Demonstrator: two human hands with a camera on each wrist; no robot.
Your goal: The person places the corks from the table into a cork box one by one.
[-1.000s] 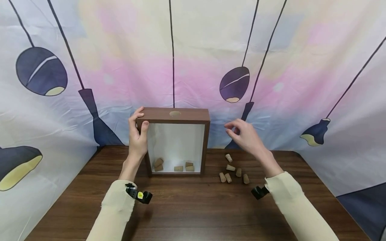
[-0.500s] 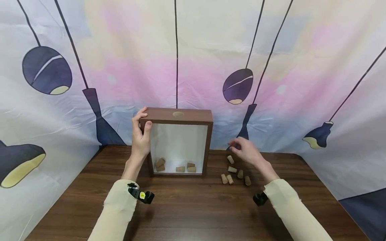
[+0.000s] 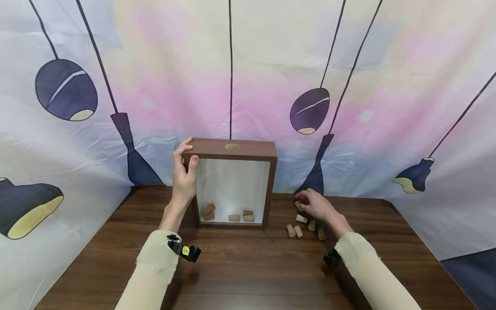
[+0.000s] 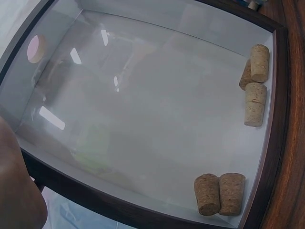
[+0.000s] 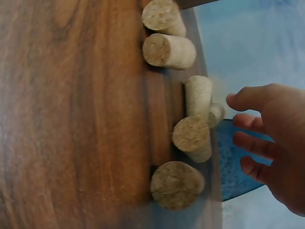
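A brown wooden shadow box (image 3: pixel 253 149) stands upright on the table, with a clear front and a round hole in its top. My left hand (image 3: pixel 184 183) grips its upper left corner, thumb on the front and fingers behind. Several corks (image 4: pixel 256 105) lie along the bottom inside. To the right of the box, my right hand (image 3: pixel 318 206) is over a loose group of corks (image 3: pixel 298 231). In the right wrist view, its thumb and bent fingers are apart, with nothing between them. The farthest cork (image 5: pixel 217 115) is just beyond the thumb tip.
The dark wooden table (image 3: pixel 248 271) meets a printed cloth backdrop (image 3: pixel 248 77) close behind the box. Small black cameras (image 3: pixel 190 253) sit on both wrists.
My right hand has come down from beside the box's upper right toward the farthest loose cork. My left hand keeps its grip on the box; the whole view has shifted slightly.
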